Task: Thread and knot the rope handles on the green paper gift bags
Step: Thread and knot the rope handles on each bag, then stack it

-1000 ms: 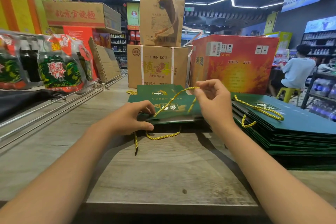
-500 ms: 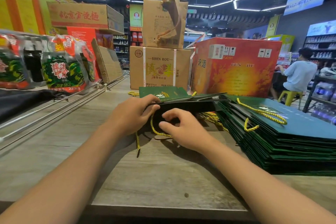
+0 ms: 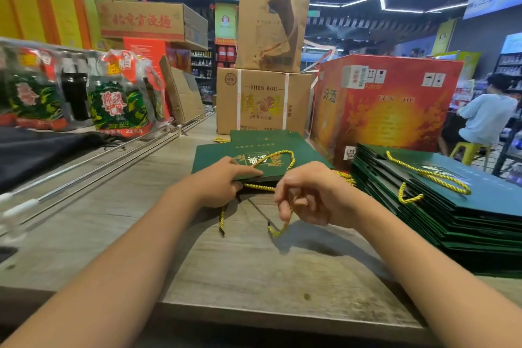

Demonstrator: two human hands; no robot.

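Since half a second ago the bag (image 3: 254, 162) lies flat again and the right hand (image 3: 309, 196) has come out from under it. That hand now pinches the free rope (image 3: 278, 230) end, just right of the left hand (image 3: 223, 182), which grips the bag's near edge. Between them the rope runs left-right along that edge, so the right hand is nearer for knotting.

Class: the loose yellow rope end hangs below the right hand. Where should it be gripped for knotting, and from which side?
Judging by its pose, pinch the loose rope end just above its dark tip, coming from the right. It dangles free over the wooden table below the right hand, while the left hand holds the green bag opposite.
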